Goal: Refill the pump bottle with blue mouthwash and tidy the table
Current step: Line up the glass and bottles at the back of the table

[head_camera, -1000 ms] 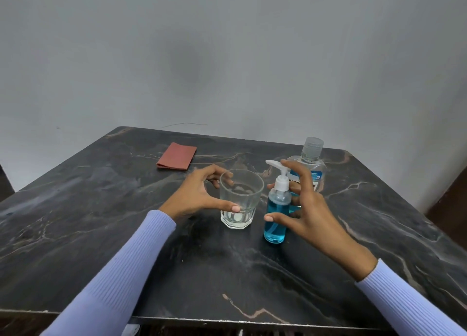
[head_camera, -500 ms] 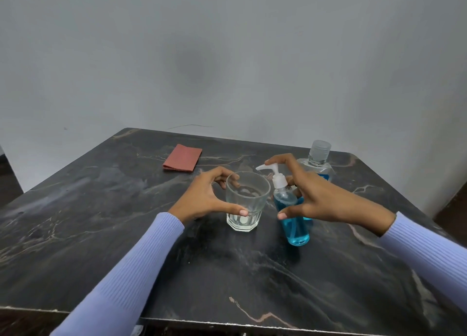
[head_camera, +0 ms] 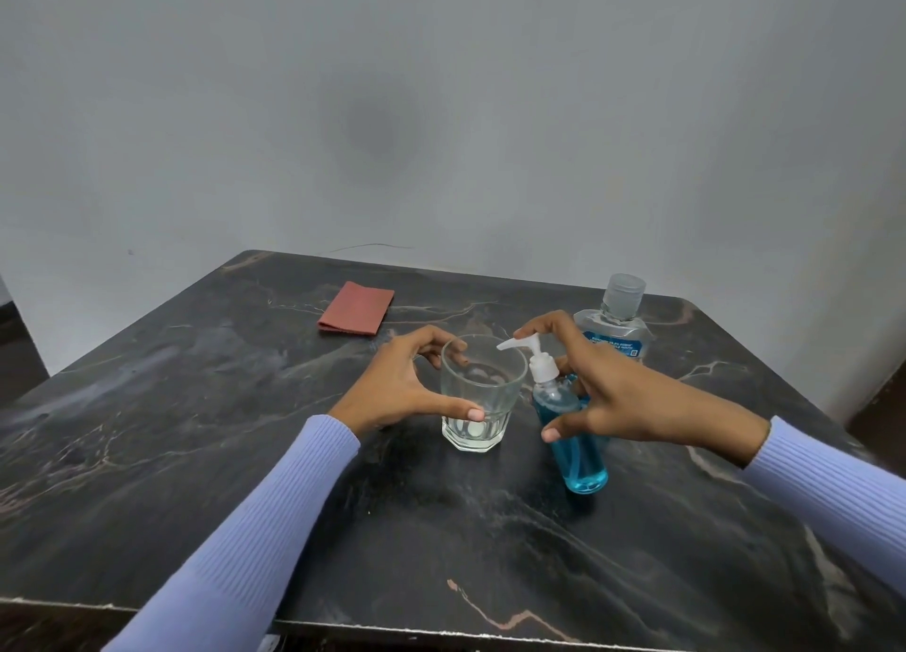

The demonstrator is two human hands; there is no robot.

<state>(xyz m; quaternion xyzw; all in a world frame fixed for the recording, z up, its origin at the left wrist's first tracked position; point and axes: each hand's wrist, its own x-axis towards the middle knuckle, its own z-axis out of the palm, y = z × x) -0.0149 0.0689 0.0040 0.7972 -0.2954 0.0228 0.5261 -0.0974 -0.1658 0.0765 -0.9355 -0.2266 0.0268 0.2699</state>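
While the dark table [head_camera: 196, 455] holds a capped mouthwash bottle [head_camera: 615, 330], we judge refilling done (tidying left): our left hand [head_camera: 397, 386] cups the glass [head_camera: 478, 396], our right hand [head_camera: 622, 396] grips the near-full, tilted pump bottle [head_camera: 576, 443] beside it.

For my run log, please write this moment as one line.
left hand holds glass | right hand grips tilted pump bottle, nozzle over glass
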